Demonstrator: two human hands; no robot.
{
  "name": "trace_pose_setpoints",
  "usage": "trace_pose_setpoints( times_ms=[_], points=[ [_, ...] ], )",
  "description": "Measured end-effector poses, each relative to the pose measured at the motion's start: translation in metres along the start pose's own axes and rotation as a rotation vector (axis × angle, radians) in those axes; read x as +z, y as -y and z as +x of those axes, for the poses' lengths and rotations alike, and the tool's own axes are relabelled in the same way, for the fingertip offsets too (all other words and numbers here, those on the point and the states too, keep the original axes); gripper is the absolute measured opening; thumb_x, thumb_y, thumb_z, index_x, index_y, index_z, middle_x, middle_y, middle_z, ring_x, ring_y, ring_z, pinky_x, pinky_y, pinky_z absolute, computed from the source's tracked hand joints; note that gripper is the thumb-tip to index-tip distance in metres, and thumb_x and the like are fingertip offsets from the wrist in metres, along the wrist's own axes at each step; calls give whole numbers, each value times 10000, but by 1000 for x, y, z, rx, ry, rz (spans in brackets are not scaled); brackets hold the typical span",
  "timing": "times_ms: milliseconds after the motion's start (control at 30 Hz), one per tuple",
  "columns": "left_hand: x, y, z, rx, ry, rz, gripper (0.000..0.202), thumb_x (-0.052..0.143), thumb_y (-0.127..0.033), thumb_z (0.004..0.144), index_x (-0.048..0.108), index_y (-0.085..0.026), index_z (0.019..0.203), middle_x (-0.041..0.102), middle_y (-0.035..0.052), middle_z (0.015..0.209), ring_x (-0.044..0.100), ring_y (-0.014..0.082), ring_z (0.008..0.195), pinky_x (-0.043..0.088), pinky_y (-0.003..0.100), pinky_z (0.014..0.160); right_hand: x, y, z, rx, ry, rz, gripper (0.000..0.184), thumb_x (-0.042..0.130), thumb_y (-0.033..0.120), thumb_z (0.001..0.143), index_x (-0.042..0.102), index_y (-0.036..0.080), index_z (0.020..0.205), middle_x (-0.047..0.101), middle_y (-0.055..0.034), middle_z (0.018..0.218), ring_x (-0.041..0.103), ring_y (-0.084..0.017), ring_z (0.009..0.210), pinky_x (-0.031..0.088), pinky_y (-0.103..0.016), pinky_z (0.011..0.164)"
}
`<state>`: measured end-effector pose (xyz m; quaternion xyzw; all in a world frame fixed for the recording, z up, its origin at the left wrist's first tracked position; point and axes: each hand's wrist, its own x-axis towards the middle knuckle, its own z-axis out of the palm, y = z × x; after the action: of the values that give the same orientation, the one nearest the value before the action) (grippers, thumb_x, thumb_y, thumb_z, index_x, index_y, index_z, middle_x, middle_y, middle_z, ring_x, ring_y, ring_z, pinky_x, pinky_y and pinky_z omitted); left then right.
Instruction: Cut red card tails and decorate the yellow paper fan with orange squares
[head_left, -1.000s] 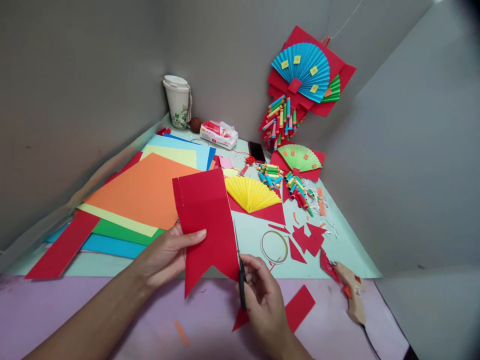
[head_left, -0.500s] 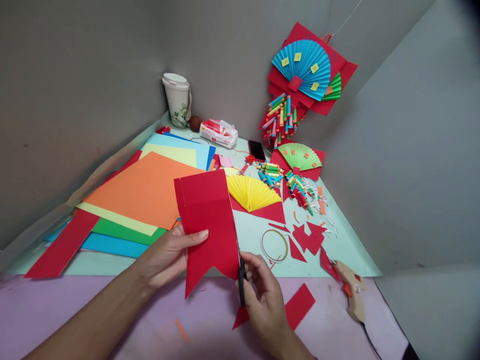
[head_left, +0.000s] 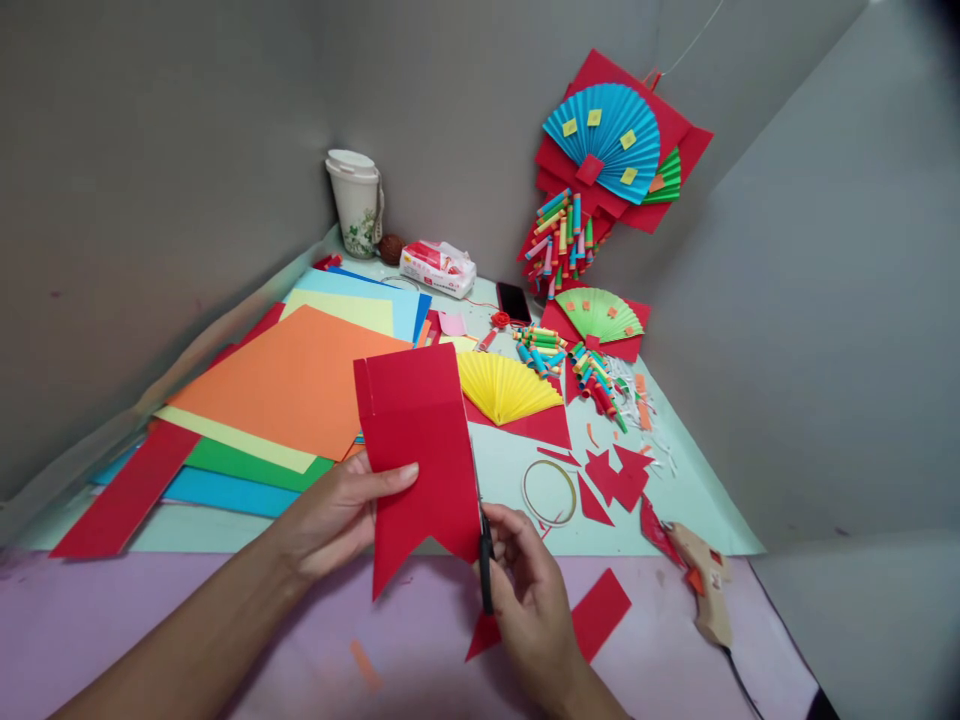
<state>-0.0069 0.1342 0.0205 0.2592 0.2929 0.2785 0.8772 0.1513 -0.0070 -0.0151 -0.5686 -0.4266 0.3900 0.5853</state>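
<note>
My left hand (head_left: 349,505) pinches the left side of a piece of red card (head_left: 420,440), thumb on its front face. The card has a notched lower end with two points and crease lines along its top and left. My right hand (head_left: 529,580) is closed round black-handled scissors (head_left: 486,565). Their blades lie along the card's right edge, partly hidden by it. Below my right hand lie a red card strip (head_left: 601,612) and a red pointed scrap (head_left: 482,637). Behind the card, a yellow pleated fan (head_left: 504,390) rests on red card.
Coloured paper sheets (head_left: 285,385) are stacked at left. A tape roll (head_left: 549,493), red scraps (head_left: 619,480) and a corded glue gun (head_left: 705,580) lie at right. Rolled paper tubes (head_left: 592,375) lie behind; a red decoration (head_left: 607,140) hangs above. A lidded cup (head_left: 354,205) stands at the back.
The red card has shifted very slightly right and down in view, along with my hands and the scissors. Both grips look the same.
</note>
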Motion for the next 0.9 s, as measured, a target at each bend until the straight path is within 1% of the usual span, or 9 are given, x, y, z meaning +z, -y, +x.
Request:
trace_pose_setpoints(
  times_ms=[100, 300, 400, 533, 767, 900],
  points=[
    [1, 2, 1, -3, 26, -12, 250, 748, -89, 789, 762, -163, 1028, 795, 127, 1039, 757, 284, 932, 613, 392, 853, -1, 0, 0, -20, -8, -7, 336, 587, 239, 887, 626, 254, 1221, 642, -76, 1036, 605, -198, 872, 513, -294, 735],
    [2, 4, 2, -7, 56, -26, 242, 725, -72, 810, 757, -156, 1035, 795, 124, 1037, 759, 267, 920, 619, 395, 851, -4, -3, 0, -5, -6, -12, 342, 573, 229, 907, 618, 273, 1243, 631, -67, 1064, 596, -184, 861, 496, -267, 693],
    [1, 4, 2, -14, 55, -27, 247, 726, -71, 810, 753, -150, 1043, 796, 124, 1033, 760, 262, 909, 620, 396, 849, -4, -4, -1, -4, -13, -9, 338, 572, 222, 910, 620, 280, 1239, 608, -52, 1042, 580, -168, 823, 488, -256, 678],
    [0, 5, 3, -20, 48, -28, 256, 732, -70, 805, 750, -141, 1050, 794, 132, 1035, 759, 264, 905, 618, 402, 852, -5, -6, -1, -12, -22, -20, 337, 574, 220, 914, 621, 283, 1241, 587, -40, 1006, 559, -160, 814, 479, -253, 697],
    [-2, 6, 3, -19, 68, -53, 250, 711, -63, 823, 747, -149, 1055, 795, 116, 1039, 756, 249, 921, 616, 388, 858, -8, -11, -1, -34, -5, -39, 351, 576, 244, 923, 606, 304, 1267, 589, -39, 1033, 548, -162, 825, 464, -258, 703],
    [-1, 6, 2, -31, 51, -35, 246, 722, -72, 814, 748, -145, 1048, 795, 122, 1034, 756, 258, 914, 617, 397, 855, -8, -10, -1, -41, -21, -62, 341, 575, 239, 924, 612, 303, 1258, 574, -20, 957, 521, -148, 758, 456, -252, 688]
  ],
)
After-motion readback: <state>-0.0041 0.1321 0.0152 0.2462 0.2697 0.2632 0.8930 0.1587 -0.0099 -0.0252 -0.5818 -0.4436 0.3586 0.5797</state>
